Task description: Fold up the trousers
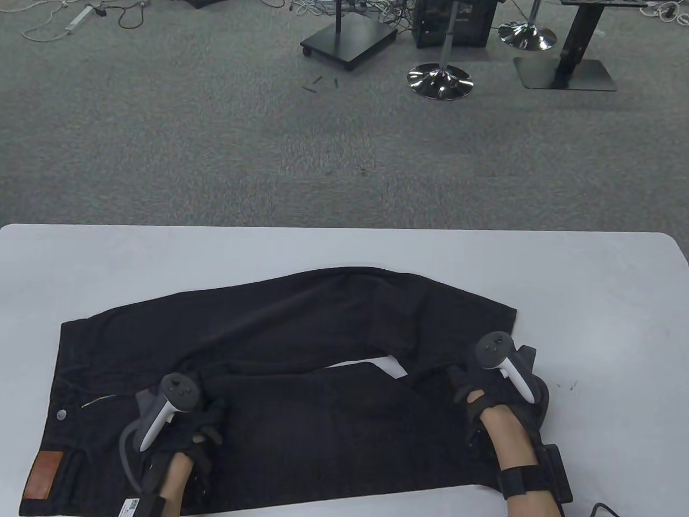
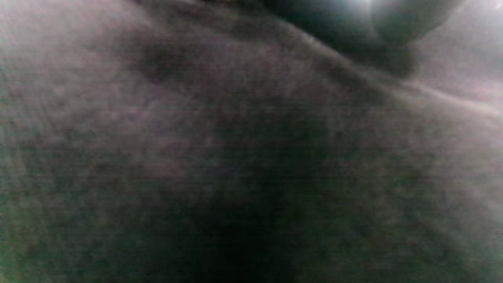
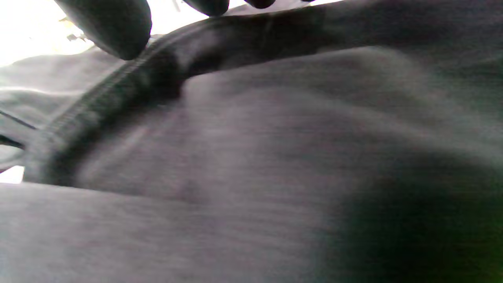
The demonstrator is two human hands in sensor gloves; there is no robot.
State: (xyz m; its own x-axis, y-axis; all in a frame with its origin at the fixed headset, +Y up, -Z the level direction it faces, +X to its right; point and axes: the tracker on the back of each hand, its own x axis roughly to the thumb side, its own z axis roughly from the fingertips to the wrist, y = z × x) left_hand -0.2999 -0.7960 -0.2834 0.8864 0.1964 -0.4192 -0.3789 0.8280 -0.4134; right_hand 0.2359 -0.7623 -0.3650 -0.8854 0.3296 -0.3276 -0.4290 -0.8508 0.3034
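Observation:
Black trousers [image 1: 301,344] lie flat on the white table [image 1: 592,280], waist at the left with a brown leather patch [image 1: 43,474], both legs running right. My left hand [image 1: 202,423] rests on the near leg close to the crotch; its fingers are dark against the cloth, and the blurred left wrist view shows only fabric [image 2: 235,157] and one fingertip [image 2: 408,19]. My right hand [image 1: 471,390] lies on the right end of the near leg. In the right wrist view its thumb [image 3: 114,27] and fingertips [image 3: 208,6] hang spread just above a hem ridge [image 3: 129,86], pinching nothing.
The table's far edge [image 1: 344,229] borders grey carpet with stool bases [image 1: 440,81] and stands beyond. A small gap of white table [image 1: 390,366] shows between the two trouser legs. Bare table lies to the right of the trousers.

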